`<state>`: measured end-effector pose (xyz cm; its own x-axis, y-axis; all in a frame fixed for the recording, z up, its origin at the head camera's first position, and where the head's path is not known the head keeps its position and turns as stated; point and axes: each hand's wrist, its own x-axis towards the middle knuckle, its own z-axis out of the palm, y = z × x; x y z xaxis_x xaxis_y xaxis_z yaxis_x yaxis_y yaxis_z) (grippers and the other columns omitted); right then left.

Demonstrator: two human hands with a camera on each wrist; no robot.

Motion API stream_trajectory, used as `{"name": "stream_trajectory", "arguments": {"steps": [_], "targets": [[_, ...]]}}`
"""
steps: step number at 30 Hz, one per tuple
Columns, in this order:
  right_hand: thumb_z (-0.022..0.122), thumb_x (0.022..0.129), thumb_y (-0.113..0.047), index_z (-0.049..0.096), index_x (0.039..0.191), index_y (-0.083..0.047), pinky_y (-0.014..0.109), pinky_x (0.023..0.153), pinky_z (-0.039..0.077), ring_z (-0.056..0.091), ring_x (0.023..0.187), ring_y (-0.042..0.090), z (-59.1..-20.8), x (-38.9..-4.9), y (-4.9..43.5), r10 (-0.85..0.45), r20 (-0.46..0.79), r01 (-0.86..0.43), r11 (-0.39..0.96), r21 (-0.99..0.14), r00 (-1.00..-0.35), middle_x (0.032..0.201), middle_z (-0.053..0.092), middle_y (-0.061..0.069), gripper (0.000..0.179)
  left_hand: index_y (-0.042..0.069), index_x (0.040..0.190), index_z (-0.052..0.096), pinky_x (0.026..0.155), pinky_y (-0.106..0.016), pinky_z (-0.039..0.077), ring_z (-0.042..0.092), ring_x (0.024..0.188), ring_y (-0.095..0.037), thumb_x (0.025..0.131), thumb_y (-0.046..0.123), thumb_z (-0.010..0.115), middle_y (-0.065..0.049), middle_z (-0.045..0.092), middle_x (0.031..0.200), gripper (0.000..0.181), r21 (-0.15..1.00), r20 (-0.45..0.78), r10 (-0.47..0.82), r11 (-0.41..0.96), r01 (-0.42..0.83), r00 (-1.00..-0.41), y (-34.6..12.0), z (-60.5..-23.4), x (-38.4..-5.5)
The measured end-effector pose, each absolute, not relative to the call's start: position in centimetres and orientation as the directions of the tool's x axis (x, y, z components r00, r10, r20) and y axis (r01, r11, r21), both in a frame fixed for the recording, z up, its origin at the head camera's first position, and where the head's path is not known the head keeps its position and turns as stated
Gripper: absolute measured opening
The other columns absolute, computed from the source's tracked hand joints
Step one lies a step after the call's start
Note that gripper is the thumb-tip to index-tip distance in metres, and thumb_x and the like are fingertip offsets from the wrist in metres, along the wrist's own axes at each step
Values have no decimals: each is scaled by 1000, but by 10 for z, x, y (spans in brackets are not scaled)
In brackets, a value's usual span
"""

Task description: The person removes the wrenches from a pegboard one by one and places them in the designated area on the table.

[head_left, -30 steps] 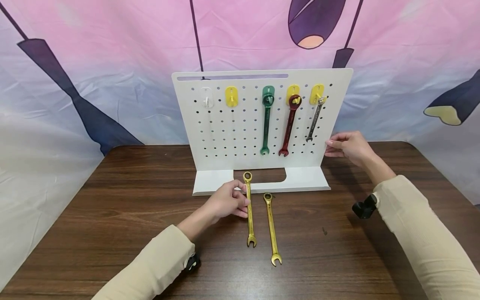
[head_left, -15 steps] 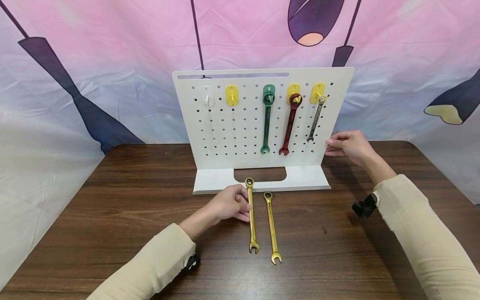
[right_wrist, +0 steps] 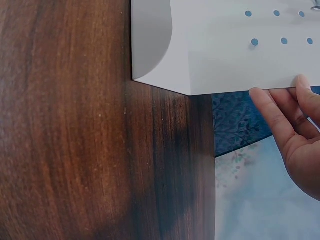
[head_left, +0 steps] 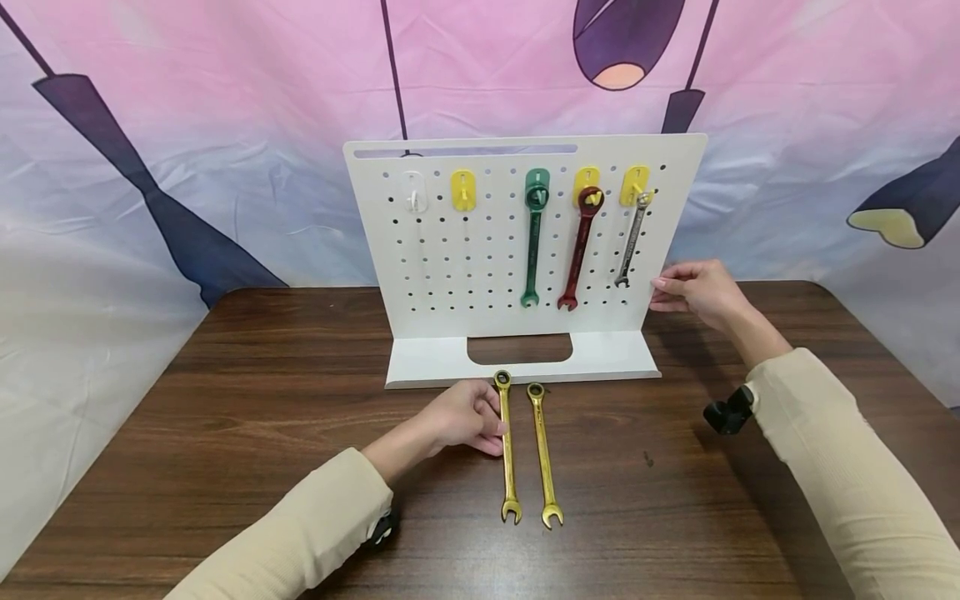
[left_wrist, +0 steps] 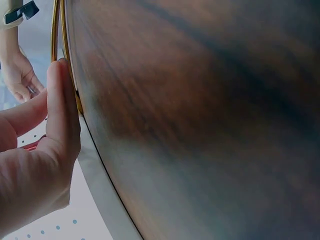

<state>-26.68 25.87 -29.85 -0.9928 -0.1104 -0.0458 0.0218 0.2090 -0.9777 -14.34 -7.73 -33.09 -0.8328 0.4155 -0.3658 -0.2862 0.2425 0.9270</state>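
Between its thumb and fingers my left hand (head_left: pixel 463 417) pinches a gold combination wrench (head_left: pixel 508 471), low over the table, its ring end up near the board's base. Just right of it, a second gold wrench (head_left: pixel 545 454) lies on the wood. My right hand (head_left: pixel 701 292) grips the right edge of a white pegboard (head_left: pixel 450 267); thumb and fingertips meet that edge in the right wrist view. On the board's hooks hang a green wrench (head_left: pixel 532 258), a dark red wrench (head_left: pixel 578 258) and a small silver wrench (head_left: pixel 631 242).
A white hook (head_left: pixel 414 193) and a yellow hook (head_left: pixel 463 192) at the board's left carry nothing. The board's base (head_left: pixel 423 362) rests on the brown table (head_left: pixel 247 433). Behind hangs a patterned cloth (head_left: pixel 262 167).
My left hand has brought the gold wrench down and slightly right, toward the one lying on the table. The silver wrench's lower end has shifted slightly. My right hand stays at the board's edge.
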Motion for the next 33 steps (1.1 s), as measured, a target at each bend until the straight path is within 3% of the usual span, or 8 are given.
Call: {"name": "stream_trajectory", "arguments": {"steps": [16, 33], "targets": [[56, 90, -4, 64, 86, 3, 44, 82, 52, 64, 72, 21, -299, -268, 259, -110, -54, 30, 206, -978, -992, 82, 58, 10, 12, -8, 90, 44, 56, -32, 58, 58, 49, -17, 82, -16, 55, -13, 53, 65, 15, 885, -437, 365, 339, -320, -822, -76, -332, -142], [55, 90, -3, 63, 86, 5, 43, 82, 53, 64, 72, 21, -297, -267, 258, -111, -53, 30, 203, -979, -992, 81, 58, 10, 12, -8, 89, 43, 57, -36, 58, 63, 54, -27, 82, -18, 54, -14, 53, 66, 16, 878, -454, 335, 323, -352, -826, -74, -332, -141]]}}
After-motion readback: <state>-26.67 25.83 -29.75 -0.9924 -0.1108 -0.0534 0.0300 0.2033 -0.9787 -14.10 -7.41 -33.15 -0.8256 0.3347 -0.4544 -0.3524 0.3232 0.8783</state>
